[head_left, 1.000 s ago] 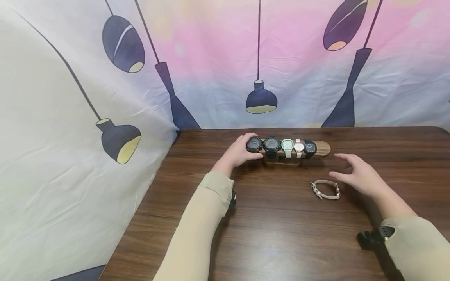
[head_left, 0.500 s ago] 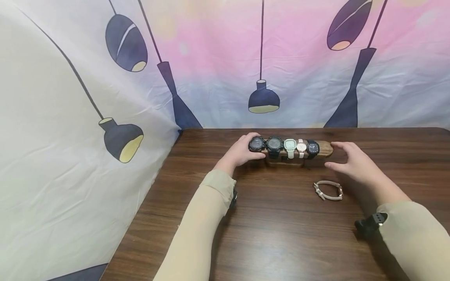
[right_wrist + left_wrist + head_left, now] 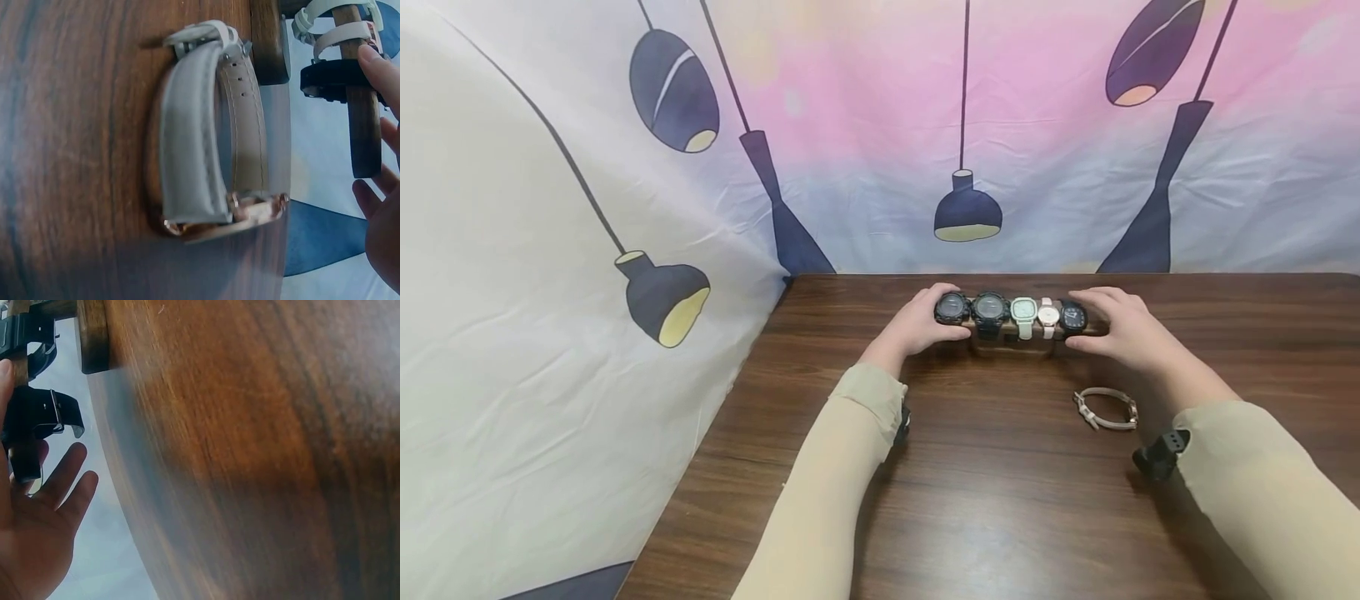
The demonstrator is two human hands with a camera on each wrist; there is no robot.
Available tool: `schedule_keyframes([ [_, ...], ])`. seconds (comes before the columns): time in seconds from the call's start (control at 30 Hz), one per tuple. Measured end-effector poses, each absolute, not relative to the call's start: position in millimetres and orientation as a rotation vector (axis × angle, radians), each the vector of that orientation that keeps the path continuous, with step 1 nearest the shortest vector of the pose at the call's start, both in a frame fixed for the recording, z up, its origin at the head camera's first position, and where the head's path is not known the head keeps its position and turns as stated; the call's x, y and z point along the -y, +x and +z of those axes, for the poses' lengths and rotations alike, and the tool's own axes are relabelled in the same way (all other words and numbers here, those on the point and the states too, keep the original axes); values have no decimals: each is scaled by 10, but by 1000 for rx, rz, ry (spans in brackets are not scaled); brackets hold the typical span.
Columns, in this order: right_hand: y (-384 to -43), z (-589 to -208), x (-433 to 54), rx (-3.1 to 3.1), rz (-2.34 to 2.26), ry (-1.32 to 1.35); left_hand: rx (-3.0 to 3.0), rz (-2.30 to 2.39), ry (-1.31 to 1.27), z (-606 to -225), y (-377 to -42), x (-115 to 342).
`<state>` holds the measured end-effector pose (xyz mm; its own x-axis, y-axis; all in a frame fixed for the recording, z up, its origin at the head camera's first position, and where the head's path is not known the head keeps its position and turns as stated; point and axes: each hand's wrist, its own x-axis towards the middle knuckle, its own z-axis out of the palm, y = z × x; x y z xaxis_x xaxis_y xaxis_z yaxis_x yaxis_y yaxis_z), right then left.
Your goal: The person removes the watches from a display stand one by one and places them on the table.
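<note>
A wooden watch stand (image 3: 1015, 351) carries a row of watches along its bar. My left hand (image 3: 917, 325) grips its left end around a black round watch (image 3: 952, 307), thumb in front and fingers behind. Beside that come another black round watch (image 3: 990, 307), a mint-green watch (image 3: 1024, 310) and a small white-strapped watch (image 3: 1048, 316). At the right end, my right hand (image 3: 1127, 332) holds a black square watch (image 3: 1073, 317) between thumb and fingers. In the right wrist view the bar's wooden end (image 3: 365, 144) runs past the thumb.
A pale-strapped watch with a rose-gold case (image 3: 1107, 408) lies buckled on its side on the brown wooden table (image 3: 970, 500), in front of the right hand. A printed cloth (image 3: 865, 150) hangs behind the table and along its left.
My right hand has moved left, from above the loose watch to the stand's right end, and its fingers have closed in there. The left hand keeps its hold.
</note>
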<state>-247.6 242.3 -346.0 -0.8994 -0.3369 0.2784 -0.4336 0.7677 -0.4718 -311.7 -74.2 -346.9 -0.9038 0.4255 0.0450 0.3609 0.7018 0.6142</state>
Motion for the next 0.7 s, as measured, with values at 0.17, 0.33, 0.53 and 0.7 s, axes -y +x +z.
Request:
schedule_keyframes([
  [0.17,-2495,-3470,-2395,2820,821,582,-2801,982,645,-3487,-3125,730],
  [0.33,-2523,-3474,-2375,2817,799,566,-2811,976,652,-3485,-3137,729],
  [0.53,-2562,-3481,-2345,2787,739,602,-2806,966,637,-3483,-3134,742],
  [0.7,-2583,-3477,-2343,2773,721,639,-2801,983,635,-3502,-3140,763],
])
